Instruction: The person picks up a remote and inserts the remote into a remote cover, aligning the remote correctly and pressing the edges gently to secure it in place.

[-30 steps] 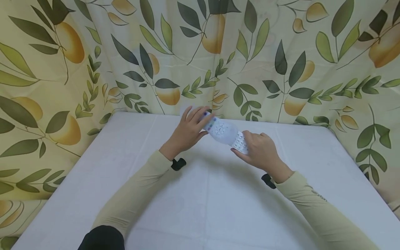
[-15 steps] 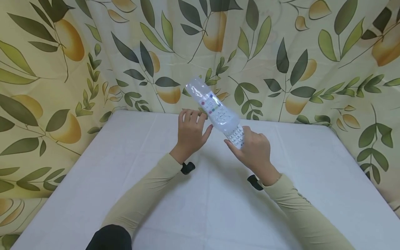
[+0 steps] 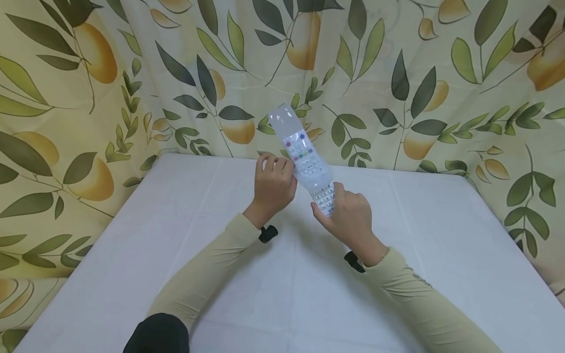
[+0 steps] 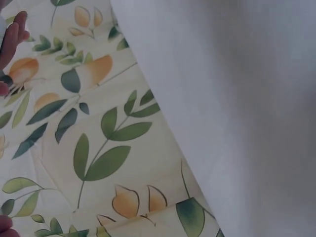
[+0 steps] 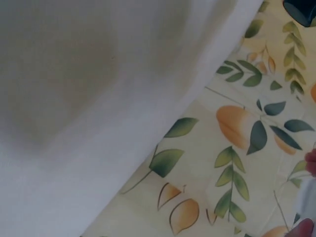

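A white remote control (image 3: 325, 200) is held tilted above the far part of the table, its buttons facing up. A clear plastic sleeve (image 3: 282, 122) covers its upper part and extends past its top end, leaving the lower number keys bare. My right hand (image 3: 350, 215) grips the bare lower end, thumb on the near side. At the sleeve's left edge, my left hand (image 3: 274, 182) has its fingers bent, with index finger and thumb pinching there. Only bits of the left fingers (image 4: 14, 39) enter the left wrist view. Right fingertips (image 5: 310, 163) show at the right wrist view's edge.
A white cloth covers the table (image 3: 247, 294). Behind it and at the left hangs a curtain (image 3: 185, 73) printed with leaves and orange fruit. Small black devices (image 3: 268, 234) are worn on both wrists. A black rounded shape (image 3: 159, 333) overlaps the left sleeve at the bottom.
The remote has swung more upright, its sleeved end rising left. The left hand let go of the upper part, then came back to the sleeve's left edge. The right hand shifted left, keeping its grip.
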The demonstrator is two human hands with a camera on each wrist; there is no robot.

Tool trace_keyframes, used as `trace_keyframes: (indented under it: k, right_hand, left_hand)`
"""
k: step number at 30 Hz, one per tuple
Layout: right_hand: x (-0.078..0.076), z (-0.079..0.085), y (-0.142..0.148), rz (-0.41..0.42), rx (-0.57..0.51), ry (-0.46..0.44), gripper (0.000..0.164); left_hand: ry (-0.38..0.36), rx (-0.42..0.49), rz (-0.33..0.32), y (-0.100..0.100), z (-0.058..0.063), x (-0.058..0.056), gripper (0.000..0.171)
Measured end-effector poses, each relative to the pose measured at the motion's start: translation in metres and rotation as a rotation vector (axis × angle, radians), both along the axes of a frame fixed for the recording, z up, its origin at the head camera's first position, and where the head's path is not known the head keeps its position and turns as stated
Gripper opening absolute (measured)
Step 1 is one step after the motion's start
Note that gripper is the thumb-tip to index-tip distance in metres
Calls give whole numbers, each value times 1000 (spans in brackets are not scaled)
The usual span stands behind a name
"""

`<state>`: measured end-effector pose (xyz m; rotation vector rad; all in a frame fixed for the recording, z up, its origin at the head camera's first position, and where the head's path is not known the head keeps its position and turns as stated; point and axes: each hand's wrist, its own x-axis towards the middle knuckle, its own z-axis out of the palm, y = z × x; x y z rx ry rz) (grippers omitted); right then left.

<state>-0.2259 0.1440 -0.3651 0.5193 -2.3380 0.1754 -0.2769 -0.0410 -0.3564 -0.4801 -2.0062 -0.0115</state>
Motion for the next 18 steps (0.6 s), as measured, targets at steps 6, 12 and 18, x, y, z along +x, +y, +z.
trace_keyframes:
  k: [6,12,18]
  right_hand:
    - [6,-1,-7,-33,-39,-58,51]
    - [15,-2,-9,-52,-85,-120,47]
    - [19,3,-6,-49,-144,-194,51]
  left_hand:
    - [-113,-62,-1,2,-6,2,14]
    - [-131,-116,-91,0,-12,7,12]
    - [-51,-157,-164,-3,-10,10,10]
